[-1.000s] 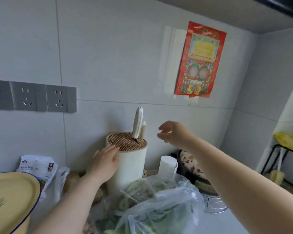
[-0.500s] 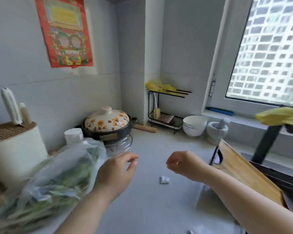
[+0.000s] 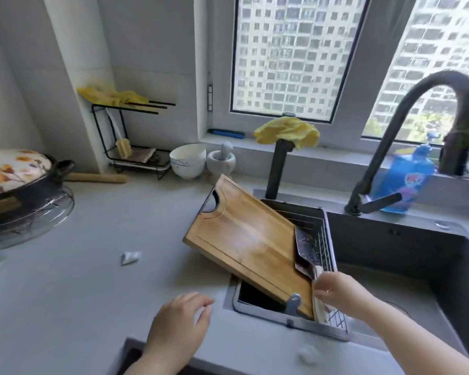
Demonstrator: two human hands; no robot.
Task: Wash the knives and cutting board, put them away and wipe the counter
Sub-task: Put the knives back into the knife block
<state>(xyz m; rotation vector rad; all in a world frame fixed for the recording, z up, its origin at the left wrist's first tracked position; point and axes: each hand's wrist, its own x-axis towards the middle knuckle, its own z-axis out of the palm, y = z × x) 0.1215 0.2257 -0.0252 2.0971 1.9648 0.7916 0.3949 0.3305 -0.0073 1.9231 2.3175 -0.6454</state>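
- Board point(image 3: 244, 239) leans in rack point(image 3: 318, 221), not put away.
- Right hand point(image 3: 341, 292) pinches knife point(image 3: 306, 250) handle, right of board.
- Left hand point(image 3: 179, 323) loose, empty.
- Counter point(image 3: 92, 266) unwiped, I'd guess.

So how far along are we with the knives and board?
Nothing visibly finished. In hand: the right hand grips the handle of the knife lying in the sink rack. Remaining: the cutting board leans against that rack, not put away, and a paper scrap lies on the counter, so wiping is due.
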